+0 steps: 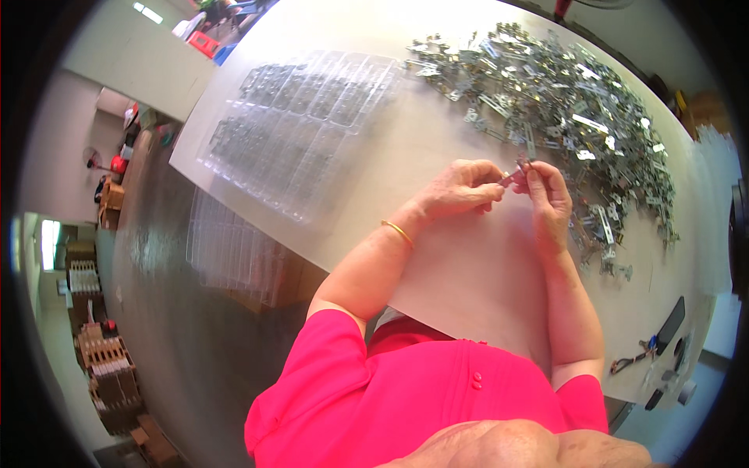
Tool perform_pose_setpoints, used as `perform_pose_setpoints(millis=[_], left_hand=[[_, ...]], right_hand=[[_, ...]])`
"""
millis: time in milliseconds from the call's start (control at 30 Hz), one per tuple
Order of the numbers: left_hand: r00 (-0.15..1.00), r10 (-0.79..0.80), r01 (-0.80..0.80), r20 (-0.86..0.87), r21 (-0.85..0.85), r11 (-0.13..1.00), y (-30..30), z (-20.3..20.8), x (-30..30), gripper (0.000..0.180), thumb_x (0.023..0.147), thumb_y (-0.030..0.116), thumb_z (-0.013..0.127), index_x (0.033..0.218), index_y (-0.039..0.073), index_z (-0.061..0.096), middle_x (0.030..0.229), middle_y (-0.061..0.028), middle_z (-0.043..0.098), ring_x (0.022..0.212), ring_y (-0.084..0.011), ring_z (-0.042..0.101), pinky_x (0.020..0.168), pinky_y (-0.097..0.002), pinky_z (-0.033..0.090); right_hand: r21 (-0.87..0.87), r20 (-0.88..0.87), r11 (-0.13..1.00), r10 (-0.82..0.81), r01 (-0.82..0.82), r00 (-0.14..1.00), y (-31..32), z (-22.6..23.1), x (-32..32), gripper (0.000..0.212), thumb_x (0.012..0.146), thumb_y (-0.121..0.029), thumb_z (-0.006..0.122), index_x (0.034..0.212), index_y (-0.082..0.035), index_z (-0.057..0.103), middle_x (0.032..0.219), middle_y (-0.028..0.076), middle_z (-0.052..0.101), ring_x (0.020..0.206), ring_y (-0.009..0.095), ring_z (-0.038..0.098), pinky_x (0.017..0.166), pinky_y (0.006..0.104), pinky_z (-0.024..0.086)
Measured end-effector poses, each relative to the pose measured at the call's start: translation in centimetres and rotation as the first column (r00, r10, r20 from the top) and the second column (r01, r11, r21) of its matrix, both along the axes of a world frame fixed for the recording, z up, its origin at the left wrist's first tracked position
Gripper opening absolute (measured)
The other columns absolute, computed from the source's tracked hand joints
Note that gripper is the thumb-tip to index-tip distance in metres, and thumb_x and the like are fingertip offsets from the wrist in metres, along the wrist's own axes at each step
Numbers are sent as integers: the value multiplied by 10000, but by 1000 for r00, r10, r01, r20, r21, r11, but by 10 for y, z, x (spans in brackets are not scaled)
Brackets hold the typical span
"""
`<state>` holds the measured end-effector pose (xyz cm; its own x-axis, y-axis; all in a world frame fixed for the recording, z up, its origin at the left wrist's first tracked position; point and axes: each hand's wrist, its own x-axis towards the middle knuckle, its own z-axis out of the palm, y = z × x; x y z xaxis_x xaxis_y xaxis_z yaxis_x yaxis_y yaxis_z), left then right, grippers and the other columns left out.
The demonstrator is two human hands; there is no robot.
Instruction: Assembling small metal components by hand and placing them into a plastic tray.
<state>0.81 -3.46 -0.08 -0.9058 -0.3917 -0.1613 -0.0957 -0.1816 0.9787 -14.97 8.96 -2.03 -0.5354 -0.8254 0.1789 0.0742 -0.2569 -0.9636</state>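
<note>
Table point(468, 288) under everything; using the heap of metal parts point(616, 156) as landmark. Heap is loose, tangled, with strays along its near end; a sleeve or forearm brushing those could probably drag pieces off or lock them together.

Clear plastic trays point(312, 175) left of the heap, along the table's left edge, grey pieces in some compartments. A bump could tip them over that edge; can't tell if lidded.

Scissors point(626, 363) and a flat black item point(671, 324) nearer the person than the heap, right side; low risk, well apart from the hands.

Left hand point(466, 189) and right hand point(551, 195) at the heap's near-left side, fingers of both pinched on one small metal part point(511, 179). It's held up just off the heap's near-left fringe. Main risk: fingertip-only grip, so it could slip, drop and get lost among lookalikes. Thin edges could nick bare skin. Pressing too hard might bend it. Longer strip right above the fingers: can't tell if held or lying in the heap.

Writing: no brand, label or print legible on parts, trays, scissors or black item. Background too blurred.
</note>
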Motion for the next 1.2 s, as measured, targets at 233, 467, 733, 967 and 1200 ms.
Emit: perform_pose_setpoints(millis=[233,467,733,967,1200], left_hand=[[965,219,-258,-146,-358,897,12,1,-3,225,877,138,730,1000,10,591,830,-44,656,726,-112,616,657,-283,518],[921,296,-388,-253,-657,646,12,-8,-8,159,885,123,708,952,11,616,799,-115,661,684,-154,621,640,-312,517],[793,532,-599,-295,-535,596,3,-1,-3,150,915,114,687,997,-6,650,840,-113,707,756,-148,665,695,-307,537],[695,600,-704,-397,-546,454,3,67,28,101,902,84,699,952,-3,695,845,-85,721,785,-112,658,706,-279,528],[526,678,-593,-514,-792,-141,-66,95,144,90,847,100,716,908,37,731,869,-141,688,777,-270,673,707,-358,535]], right_hand=[[5,36,993,-114,114,993,-3,1,7,133,1018,-83,562,1121,-33,629,1036,31,664,898,111,642,834,279,558],[-31,-24,997,-78,77,997,-1,-1,10,135,1027,-90,546,1131,-32,611,1026,28,659,908,109,637,813,273,554],[177,-265,983,1,48,964,1,-3,23,90,1007,-93,580,1073,-47,621,909,-1,624,774,80,606,712,232,523],[112,-338,992,-22,63,941,-2,-15,19,43,979,-62,609,1005,-37,632,848,-5,611,729,79,584,671,227,501],[122,-376,989,-30,81,926,-1,-5,21,35,979,-63,610,996,-40,629,831,-9,602,716,80,577,660,225,494]])
